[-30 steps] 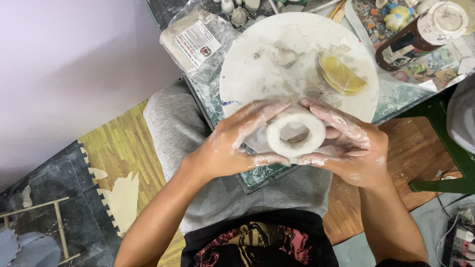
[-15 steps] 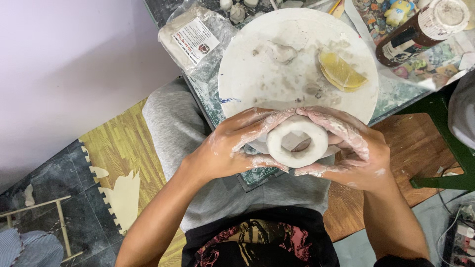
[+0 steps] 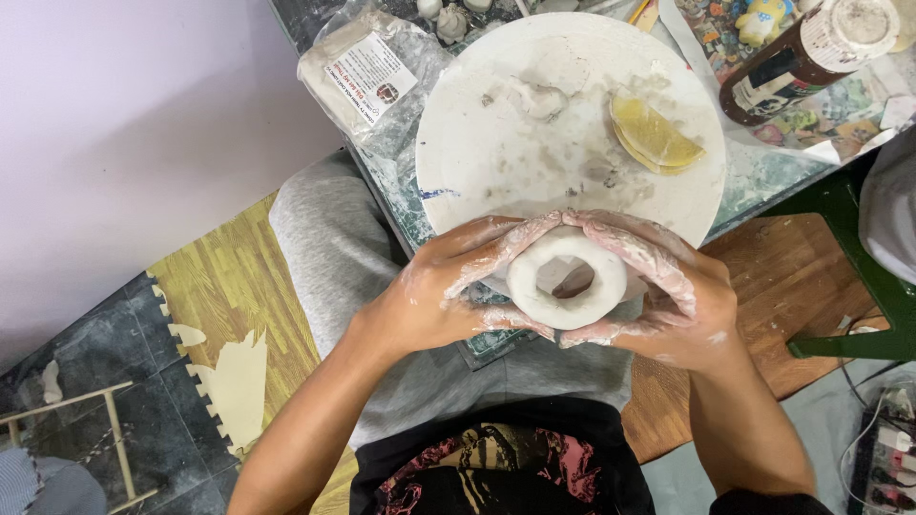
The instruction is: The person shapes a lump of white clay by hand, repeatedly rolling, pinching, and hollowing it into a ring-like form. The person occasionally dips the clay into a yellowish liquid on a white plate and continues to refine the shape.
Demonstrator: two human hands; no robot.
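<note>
I have a thick-walled, round little pot of wet white clay [image 3: 567, 278] cupped between both palms, held over my lap just at the near rim of the round white work board [image 3: 496, 143]. My left hand [image 3: 434, 296] wraps its left side, fingers curled around the wall and reaching over the far edge; my right hand [image 3: 682, 300] mirrors it on the other side, so the two sets of fingertips nearly meet behind the pot. Both hands are clenched on it, smeared with pale, drying slip that looks chalky on the knuckles.

The pot's rim is fat, smooth and rounded, like a doughnut, with a dark hollow in the middle. Its surface is matte and damp-looking, without sharp edges.

Against half a second ago, the opening looks wider and more oval, and the pot seems tipped slightly differently, so I see further down into it. My grip has hardly shifted; the fingers stay wrapped as before, at the same spot by the board's edge.

The board itself is crusted with grey-white smears and small clay crumbs. A yellow wedge-shaped sponge [image 3: 654, 135] lies on its right part, soft and porous-looking. Beyond the board to the left sits a clear plastic bag of pale clay [image 3: 367, 81] with a label, crinkled and dusty. At the top right stands a brown bottle with a white cap [image 3: 811, 52]. Under my arms are grey fleecy trousers [image 3: 324, 248].
</note>
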